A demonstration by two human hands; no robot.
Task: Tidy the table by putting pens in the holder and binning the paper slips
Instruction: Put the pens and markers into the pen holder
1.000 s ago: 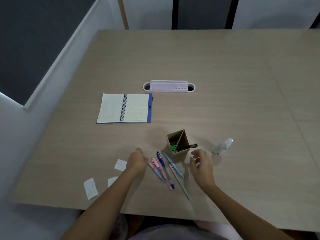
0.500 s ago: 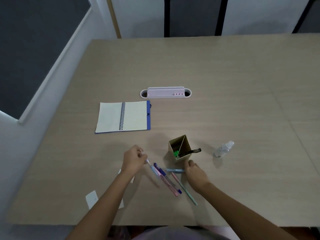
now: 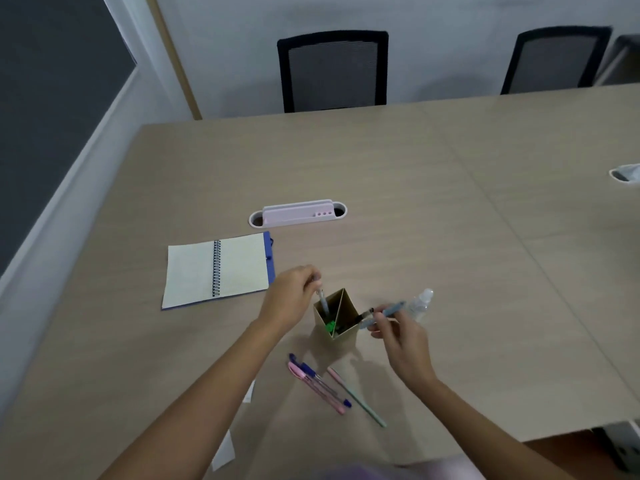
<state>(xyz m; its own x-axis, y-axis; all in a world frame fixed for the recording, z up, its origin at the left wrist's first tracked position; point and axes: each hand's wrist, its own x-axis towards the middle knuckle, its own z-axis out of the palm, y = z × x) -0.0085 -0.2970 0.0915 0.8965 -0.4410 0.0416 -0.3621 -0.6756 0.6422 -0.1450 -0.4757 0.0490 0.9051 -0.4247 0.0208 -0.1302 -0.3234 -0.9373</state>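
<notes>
We see the left hand (image 3: 289,301) closed around a grey pen (image 3: 322,299), held upright with its lower end inside the left compartment of the cardboard pen holder (image 3: 337,325). The right hand (image 3: 401,336), just right of the holder, grips a light blue pen (image 3: 384,313) held at a slant above the bench (image 3: 415,220), its lower end near the holder's rim. The holder is divided by a diagonal wall; we note a green item at its bottom and a black pen (image 3: 362,315) leaning out over the right rim. Three pens lie loose on the bench nearer the person: a dark blue pen (image 3: 320,379), a pink pen (image 3: 315,386) touching it, and a green pen (image 3: 356,398) just to their right. Two white paper slips (image 3: 225,450) show partly from behind the left forearm. An open spiral notebook (image 3: 216,268) lies left of the holder, a pale pink desk organiser (image 3: 298,213) farther back, and a small clear bottle (image 3: 422,303) behind the right hand.
</notes>
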